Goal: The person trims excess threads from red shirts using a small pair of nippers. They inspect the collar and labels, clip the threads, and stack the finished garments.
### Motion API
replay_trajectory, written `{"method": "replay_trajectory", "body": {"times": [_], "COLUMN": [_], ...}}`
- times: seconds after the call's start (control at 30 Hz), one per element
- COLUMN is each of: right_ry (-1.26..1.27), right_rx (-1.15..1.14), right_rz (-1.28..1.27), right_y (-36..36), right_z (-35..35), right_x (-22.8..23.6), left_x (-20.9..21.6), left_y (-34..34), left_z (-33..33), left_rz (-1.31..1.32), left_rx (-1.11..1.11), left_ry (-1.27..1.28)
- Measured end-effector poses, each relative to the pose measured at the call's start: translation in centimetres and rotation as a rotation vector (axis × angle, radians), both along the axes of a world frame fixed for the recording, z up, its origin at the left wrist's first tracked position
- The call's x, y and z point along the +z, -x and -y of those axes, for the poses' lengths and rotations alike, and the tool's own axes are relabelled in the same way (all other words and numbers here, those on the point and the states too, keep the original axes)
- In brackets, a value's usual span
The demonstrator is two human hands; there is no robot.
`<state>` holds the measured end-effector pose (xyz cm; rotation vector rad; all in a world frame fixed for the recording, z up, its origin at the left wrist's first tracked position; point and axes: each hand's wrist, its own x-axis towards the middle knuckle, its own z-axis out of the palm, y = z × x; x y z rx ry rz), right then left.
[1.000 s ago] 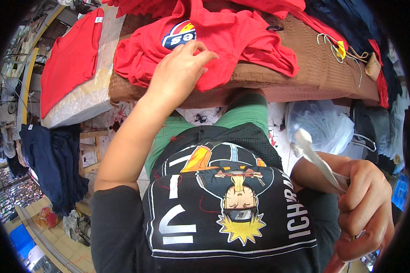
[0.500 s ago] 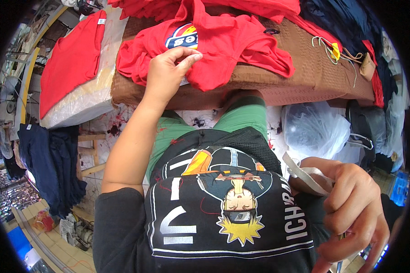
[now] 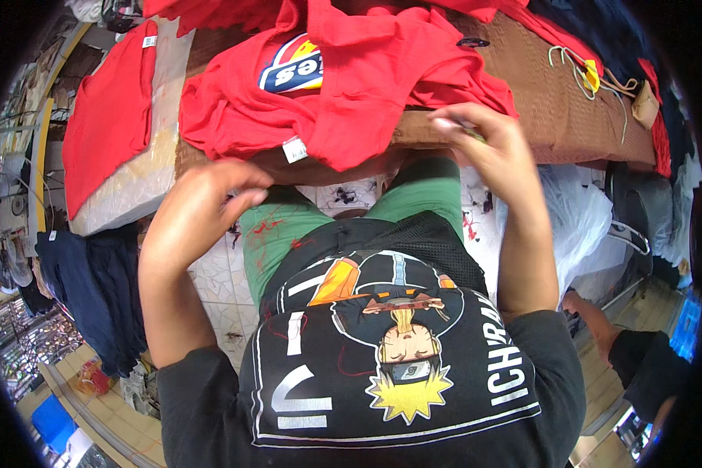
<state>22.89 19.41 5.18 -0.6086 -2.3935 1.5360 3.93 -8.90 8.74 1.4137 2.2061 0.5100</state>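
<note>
A red hooded sweatshirt [image 3: 366, 86] lies bunched on the brown-covered table, with a round blue, white and yellow print and a white tag [image 3: 295, 150] at its near edge. Just in front of its left part hovers my left hand [image 3: 203, 195], fingers bent and thumb apart, holding nothing that I can see. My right hand [image 3: 491, 144] is above the table's near edge, right of the sweatshirt and apart from it. Between its thumb and fingers is a small thin tool [image 3: 473, 134], blurred and mostly hidden, its kind unclear.
Another folded red garment [image 3: 109, 117] lies on a plastic-wrapped stack at left. Dark garments [image 3: 93, 288] hang below it. Cords with a yellow piece [image 3: 591, 76] rest at right, above a clear plastic bag [image 3: 565, 218]. Another person's hand [image 3: 589, 316] shows at lower right.
My left hand has let go of the sweatshirt and drawn back toward me. My right hand has swung from the lower right up to the table; the white cord by it is out of view.
</note>
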Motion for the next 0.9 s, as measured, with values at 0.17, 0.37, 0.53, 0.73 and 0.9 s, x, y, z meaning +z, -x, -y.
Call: {"method": "replay_trajectory", "body": {"times": [0.17, 0.37, 0.53, 0.73, 0.9], "right_ry": [0.471, 0.596, 0.57, 0.572, 0.52], "right_rx": [-0.042, -0.11, -0.104, -0.117, -0.125], "right_rz": [-0.09, -0.108, -0.17, -0.156, -0.216], "right_y": [2.3, 4.3, 4.6, 4.3, 4.5], "right_z": [0.7, 0.8, 1.2, 1.2, 1.2], "right_x": [-5.5, -6.3, -6.1, -5.5, -6.1], "left_x": [-1.4, -5.1, -6.1, -6.7, -7.1], "left_y": [-0.7, 0.2, 1.0, 2.3, 1.7], "left_z": [-10.1, -14.6, -14.5, -14.0, -13.9], "left_rz": [-0.162, -0.297, -0.204, -0.214, -0.309], "left_rx": [-0.093, -0.08, -0.098, -0.215, -0.182], "left_ry": [-0.568, -0.468, -0.441, -0.501, -0.522]}}
